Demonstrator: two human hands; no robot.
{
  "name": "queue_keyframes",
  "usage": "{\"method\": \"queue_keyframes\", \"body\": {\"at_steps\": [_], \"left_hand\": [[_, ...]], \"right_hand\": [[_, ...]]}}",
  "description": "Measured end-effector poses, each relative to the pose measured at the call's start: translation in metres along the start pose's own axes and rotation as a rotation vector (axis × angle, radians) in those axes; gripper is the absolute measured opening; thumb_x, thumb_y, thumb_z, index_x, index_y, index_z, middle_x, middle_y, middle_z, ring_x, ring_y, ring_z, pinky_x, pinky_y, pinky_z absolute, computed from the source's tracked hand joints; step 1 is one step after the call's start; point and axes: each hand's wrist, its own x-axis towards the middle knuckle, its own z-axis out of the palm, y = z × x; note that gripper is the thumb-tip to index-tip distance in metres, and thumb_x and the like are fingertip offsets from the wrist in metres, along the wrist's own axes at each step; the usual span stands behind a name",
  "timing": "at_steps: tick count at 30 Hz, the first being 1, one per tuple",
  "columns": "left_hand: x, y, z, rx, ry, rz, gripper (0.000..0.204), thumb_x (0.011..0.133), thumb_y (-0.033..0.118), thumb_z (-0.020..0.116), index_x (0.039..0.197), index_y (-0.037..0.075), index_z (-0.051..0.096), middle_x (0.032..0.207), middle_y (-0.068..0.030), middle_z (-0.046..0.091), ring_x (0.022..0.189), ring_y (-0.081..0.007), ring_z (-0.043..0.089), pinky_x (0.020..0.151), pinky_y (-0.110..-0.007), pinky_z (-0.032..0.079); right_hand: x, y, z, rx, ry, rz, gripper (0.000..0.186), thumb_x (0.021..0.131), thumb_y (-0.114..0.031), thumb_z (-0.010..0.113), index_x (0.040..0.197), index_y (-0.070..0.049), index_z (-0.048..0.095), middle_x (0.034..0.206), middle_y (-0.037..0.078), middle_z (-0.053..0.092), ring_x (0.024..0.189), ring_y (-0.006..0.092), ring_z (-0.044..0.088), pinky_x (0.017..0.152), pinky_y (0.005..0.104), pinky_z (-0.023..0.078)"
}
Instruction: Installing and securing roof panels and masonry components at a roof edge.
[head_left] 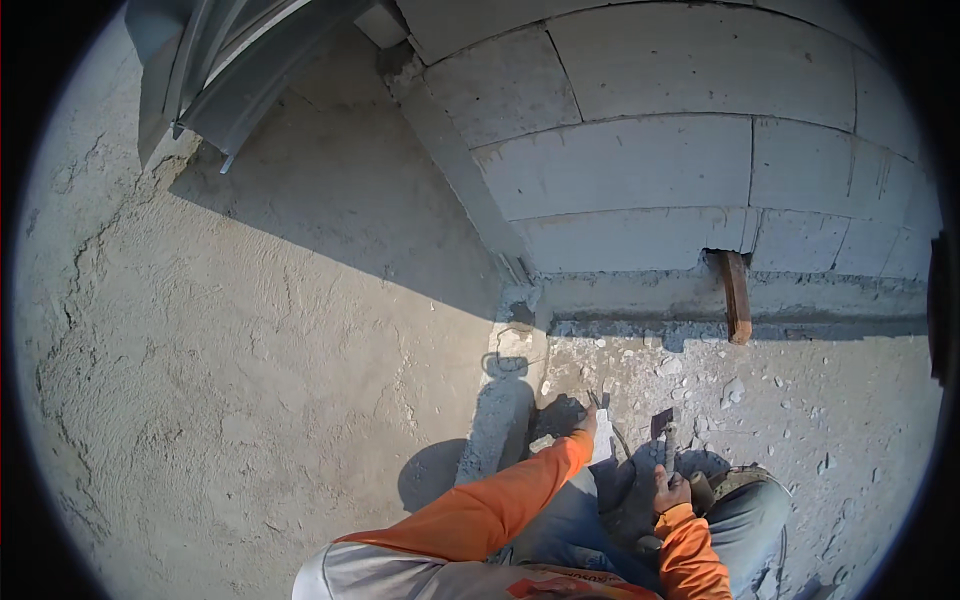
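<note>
My right hand (672,490) wrapped around one hammer-like tool (670,450), my left hand (588,423) by one white piece (602,438), its grip I cannot tell, one brown beam (736,300) ahead

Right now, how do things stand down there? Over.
Right grip closed on tool. Left grip at white piece, hold unclear. Loose rubble ahead; wood jutting from wall.

Printing shows on the person's grey shirt (420,578), at the lower edge of the view. A short run of small dark lettering (598,577) stands on the cloth, next to a red-orange printed patch (545,588) cut off by that edge; the lettering is too small and slanted to make out with certainty.
</note>
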Motion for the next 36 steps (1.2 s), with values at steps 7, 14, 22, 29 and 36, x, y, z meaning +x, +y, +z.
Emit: {"method": "queue_keyframes", "body": {"at_steps": [7, 14, 22, 29, 36], "left_hand": [[-0.053, -0.074, 0.031, 0.355, 0.592, 0.876, 0.095, 0.064, 0.044, 0.076, 0.134, 0.000, 0.030, 0.130, -0.0253, 0.038, 0.122, -0.0384, 0.037, 0.103, -0.040, 0.031], [-0.054, -0.092, 0.020, 0.330, 0.551, 1.038, 0.103, 0.058, 0.024, 0.081, 0.139, 0.005, 0.020, 0.133, -0.0240, 0.035, 0.124, -0.0371, 0.035, 0.103, -0.039, 0.029], [-0.083, 0.018, -0.018, 0.189, 0.481, 1.028, 0.099, 0.060, 0.024, 0.080, 0.135, -0.001, 0.022, 0.128, -0.0211, 0.038, 0.118, -0.0302, 0.040, 0.100, -0.036, 0.031], [-0.294, 0.170, -0.095, -0.092, 0.160, 1.461, 0.098, 0.071, 0.033, 0.076, 0.135, -0.002, 0.010, 0.120, -0.0249, 0.043, 0.104, -0.0260, 0.052, 0.086, -0.032, 0.046], [-0.270, 0.137, -0.062, -0.289, 0.481, 1.738, 0.110, 0.066, 0.042, 0.076, 0.139, -0.002, 0.007, 0.133, -0.0224, 0.029, 0.124, -0.0304, 0.032, 0.104, -0.038, 0.026]], "right_hand": [[-0.002, -0.030, -0.018, -0.080, 0.045, -0.038, 0.058, 0.083, -0.052, 0.052, 0.072, 0.005, 0.056, 0.061, 0.026, 0.055, 0.064, 0.0439, 0.056, 0.056, 0.0449, 0.041], [-0.007, -0.026, -0.013, -0.030, 0.044, 0.013, 0.056, 0.080, -0.051, 0.058, 0.071, 0.004, 0.058, 0.059, 0.022, 0.056, 0.061, 0.0390, 0.059, 0.056, 0.0413, 0.044], [0.001, -0.001, 0.000, 0.007, 0.023, 0.108, 0.058, 0.079, -0.052, 0.057, 0.070, 0.006, 0.058, 0.065, 0.026, 0.059, 0.070, 0.0427, 0.060, 0.062, 0.0430, 0.046], [0.004, -0.145, -0.030, 0.690, -0.281, 0.134, 0.038, 0.084, -0.037, 0.062, 0.069, -0.005, 0.047, 0.047, 0.002, 0.044, 0.029, 0.0111, 0.040, 0.028, 0.0277, 0.030], [0.012, -0.153, 0.003, 0.662, -0.347, -0.154, 0.034, 0.086, -0.035, 0.060, 0.073, -0.007, 0.046, 0.045, -0.001, 0.038, 0.028, 0.0122, 0.039, 0.028, 0.0283, 0.030]]}}
